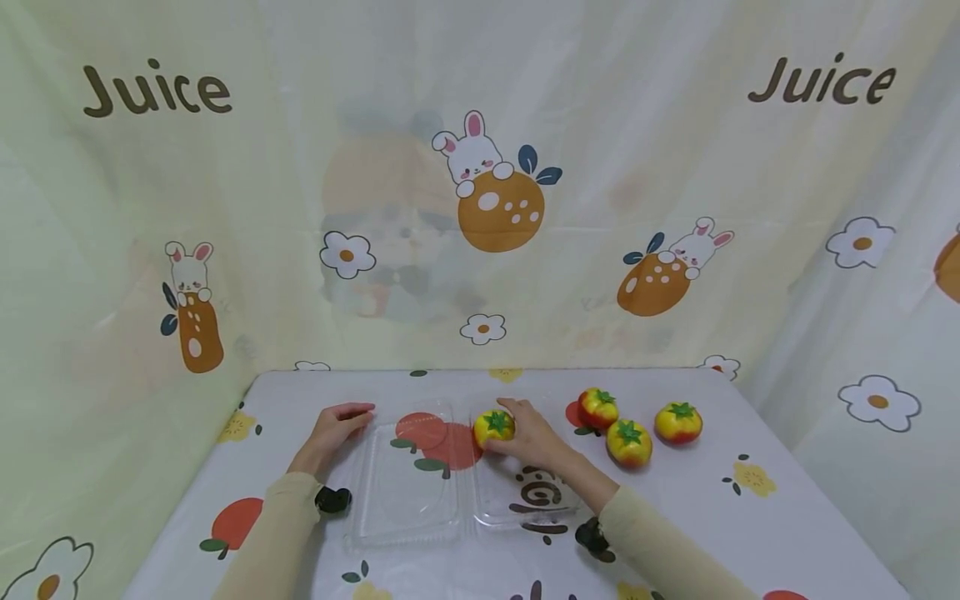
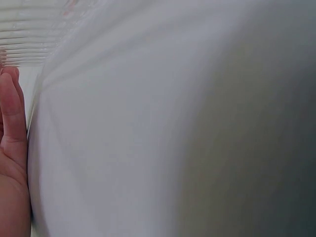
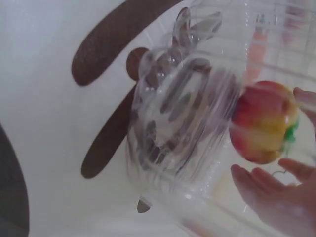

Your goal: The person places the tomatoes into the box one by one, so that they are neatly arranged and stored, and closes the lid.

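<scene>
A clear plastic clamshell box (image 1: 405, 508) lies opened flat on the table, its two halves side by side. In the right half, near the far edge, sits a yellow-and-red toy fruit (image 1: 491, 426) with a green star-shaped top. My right hand (image 1: 534, 435) holds this fruit between thumb and fingers; the right wrist view shows the fruit (image 3: 264, 122) through the clear ribbed wall. My left hand (image 1: 333, 432) rests at the left half's outer edge, fingers extended. In the left wrist view its fingertips (image 2: 10, 84) are at the ribbed plastic.
To the right of the box stand three more toy fruits: a redder one (image 1: 597, 408), a yellow one (image 1: 629, 443) and one further right (image 1: 678, 423). A printed cloth (image 1: 675, 517) covers the table. Printed curtains (image 1: 405, 167) hang behind and at both sides.
</scene>
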Demonstrator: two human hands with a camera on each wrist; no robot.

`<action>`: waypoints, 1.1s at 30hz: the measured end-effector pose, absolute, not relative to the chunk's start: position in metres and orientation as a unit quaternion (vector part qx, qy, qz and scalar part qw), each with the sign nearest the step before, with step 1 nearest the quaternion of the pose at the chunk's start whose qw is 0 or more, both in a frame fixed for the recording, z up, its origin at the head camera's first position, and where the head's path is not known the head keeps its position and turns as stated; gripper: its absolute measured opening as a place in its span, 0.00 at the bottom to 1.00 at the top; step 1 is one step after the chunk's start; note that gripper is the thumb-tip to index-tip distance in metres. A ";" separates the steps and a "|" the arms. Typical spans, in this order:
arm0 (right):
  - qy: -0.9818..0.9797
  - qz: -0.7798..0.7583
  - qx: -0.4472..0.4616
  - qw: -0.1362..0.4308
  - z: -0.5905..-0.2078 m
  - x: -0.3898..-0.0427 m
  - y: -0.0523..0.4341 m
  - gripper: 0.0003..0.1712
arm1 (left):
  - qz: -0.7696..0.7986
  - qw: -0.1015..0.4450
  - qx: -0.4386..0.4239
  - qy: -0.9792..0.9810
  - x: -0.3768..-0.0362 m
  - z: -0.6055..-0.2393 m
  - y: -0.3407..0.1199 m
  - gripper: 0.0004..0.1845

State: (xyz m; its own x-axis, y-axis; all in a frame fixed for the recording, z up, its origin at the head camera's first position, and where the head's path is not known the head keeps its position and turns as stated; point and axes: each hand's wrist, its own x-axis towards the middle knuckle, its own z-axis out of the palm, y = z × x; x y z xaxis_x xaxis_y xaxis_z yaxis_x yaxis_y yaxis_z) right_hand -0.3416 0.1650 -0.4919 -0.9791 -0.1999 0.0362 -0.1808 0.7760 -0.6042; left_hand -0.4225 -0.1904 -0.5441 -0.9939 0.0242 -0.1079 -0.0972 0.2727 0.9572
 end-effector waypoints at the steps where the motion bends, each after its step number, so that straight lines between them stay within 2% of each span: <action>1: 0.942 -0.319 -0.101 0.015 -0.491 -0.341 0.165 0.47 | 0.602 0.051 -0.023 0.797 -0.422 -0.544 -0.190 0.17; 14: 0.938 -0.330 -0.109 -0.003 -0.484 -0.340 0.180 0.45 | 0.604 0.052 -0.013 0.795 -0.425 -0.547 -0.190 0.17; 20: 0.936 -0.331 -0.120 -0.018 -0.466 -0.338 0.193 0.41 | 0.606 0.052 -0.013 0.794 -0.427 -0.548 -0.193 0.18; 33: 0.940 -0.312 -0.122 -0.070 -0.440 -0.334 0.253 0.39 | 0.599 0.056 -0.010 0.799 -0.424 -0.545 -0.191 0.18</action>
